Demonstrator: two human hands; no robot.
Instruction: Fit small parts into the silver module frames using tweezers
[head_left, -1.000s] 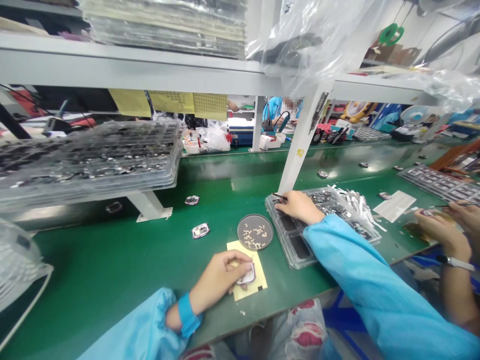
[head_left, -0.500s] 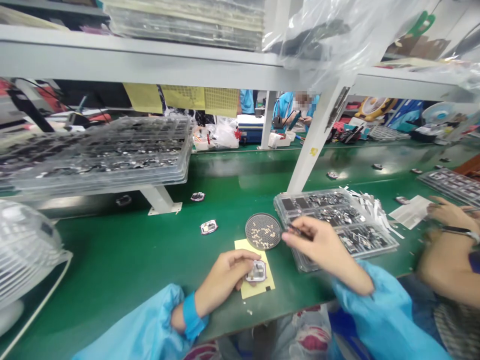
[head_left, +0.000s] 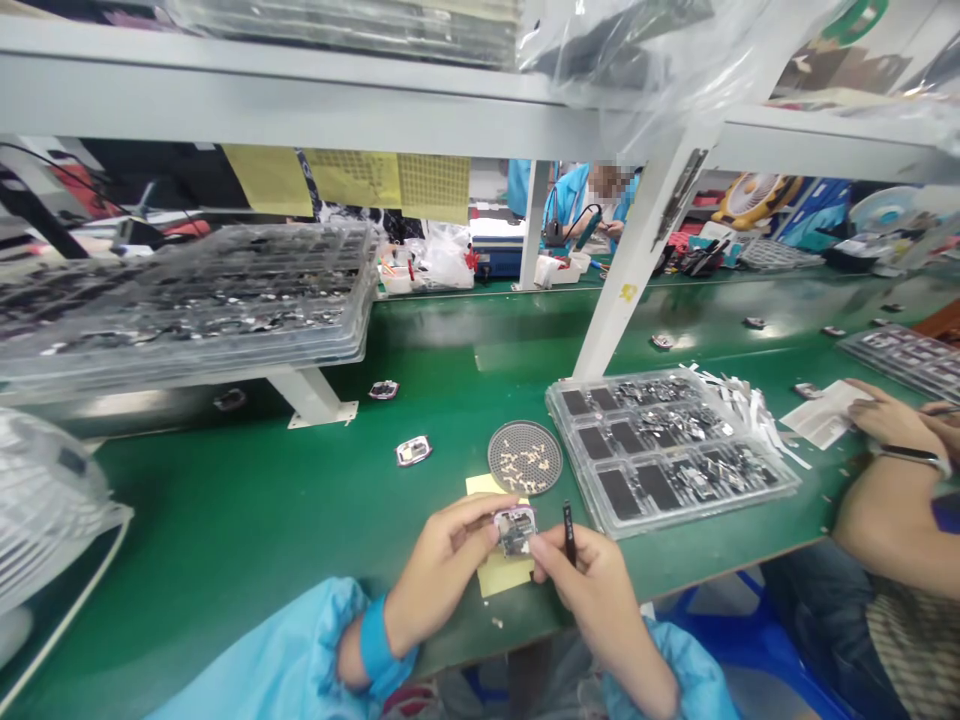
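Note:
My left hand (head_left: 442, 565) is closed on a small square metal-framed part (head_left: 514, 527), held just above a yellow sheet (head_left: 501, 570) near the table's front edge. My right hand (head_left: 592, 585) is close beside it, fingers curled round black tweezers (head_left: 568, 520) that point upward, and its fingertips touch the part. Just beyond lie a round mesh dish (head_left: 525, 457) with several tiny pale pieces and a clear compartment tray (head_left: 667, 450) of small dark parts.
A stack of clear trays (head_left: 187, 300) sits on a raised stand at the left, with a fan guard (head_left: 45, 510) at the far left. Two loose parts (head_left: 413, 451) lie on the green table (head_left: 225, 520). A co-worker's hands (head_left: 892, 420) rest at the right. White shelf post (head_left: 630, 270) stands behind the tray.
My right hand came back from the compartment tray with the tweezers and joined my left hand. My left hand lifted the part off the yellow sheet.

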